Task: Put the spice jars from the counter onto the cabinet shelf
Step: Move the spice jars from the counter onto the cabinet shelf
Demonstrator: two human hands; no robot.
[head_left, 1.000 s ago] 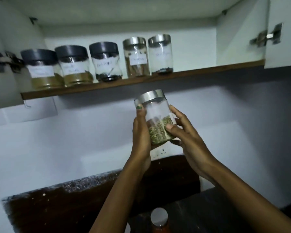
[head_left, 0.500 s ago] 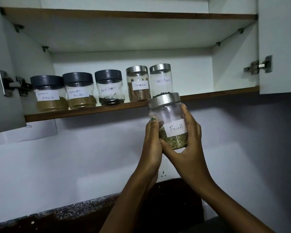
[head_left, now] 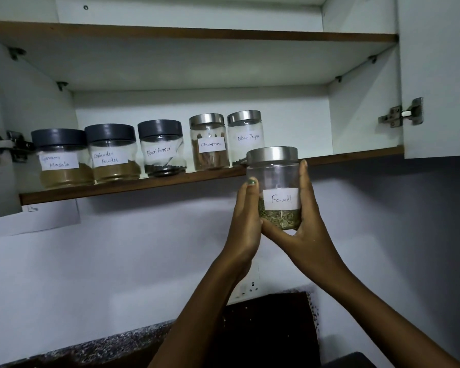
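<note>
Head view looks up at the open cabinet, and I have the Fennel jar [head_left: 275,187] between both hands, just in front of and slightly below the front edge of the cabinet shelf [head_left: 133,185]. It is clear glass, upright, with a brushed silver lid and a white paper label handwritten "Fennel"; greenish seeds fill only the bottom part, the rest is empty glass. My left hand [head_left: 246,216] lies along its left side, fingers pointing up, a green-painted nail at the tip. My right hand [head_left: 306,221] cups the right side and the base, fingers wrapped up the glass almost to the lid. Both grips are closed firmly on the jar.

On the shelf stand 5 jars in a row: Garam Masala [head_left: 60,159], Coriander Powder [head_left: 112,154] and Black Pepper [head_left: 162,148] with dark grey lids, then Cinnamon [head_left: 209,142] and a second Black Pepper jar [head_left: 246,136] with silver lids. My jar overlaps the lower right of that last one. Shelf space to the right of the row is bare. Below, a dark speckled counter [head_left: 104,349] meets the pale wall.
</note>
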